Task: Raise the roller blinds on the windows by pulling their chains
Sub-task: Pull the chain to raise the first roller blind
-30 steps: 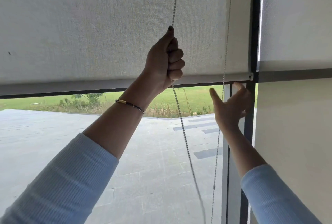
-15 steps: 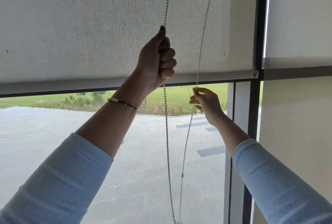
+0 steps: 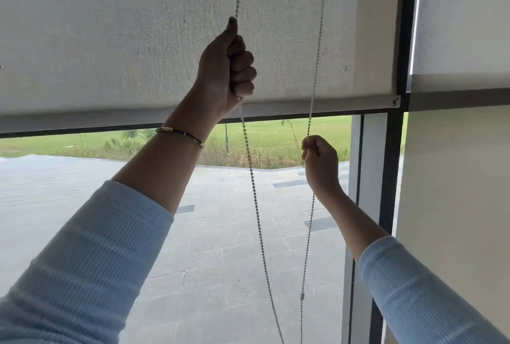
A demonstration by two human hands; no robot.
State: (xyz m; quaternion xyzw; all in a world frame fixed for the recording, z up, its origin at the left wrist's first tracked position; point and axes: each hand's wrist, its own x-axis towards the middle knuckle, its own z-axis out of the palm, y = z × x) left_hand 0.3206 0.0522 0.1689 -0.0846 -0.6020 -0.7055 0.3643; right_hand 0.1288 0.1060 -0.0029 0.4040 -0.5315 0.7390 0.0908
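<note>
A pale grey roller blind [image 3: 116, 40] covers the upper part of the window, its bottom bar [image 3: 317, 107] level with my left wrist. A metal bead chain hangs in two strands in front of it. My left hand [image 3: 226, 76] is raised in a fist around the left chain strand [image 3: 255, 192]. Lower and to the right, my right hand [image 3: 321, 164] pinches the right chain strand [image 3: 320, 34]. A small connector [image 3: 301, 296] sits on the right strand near the bottom.
A dark window frame post [image 3: 393, 150] stands right of the hands. Beyond it hangs a second blind [image 3: 463, 12], with a pale wall panel [image 3: 455, 192] below. Through the glass lie a paved terrace [image 3: 69, 192] and a green lawn [image 3: 276, 134].
My right hand came left from near the frame post, took the right strand and pulled it leftward. My left fist has kept its grip on the left strand.
</note>
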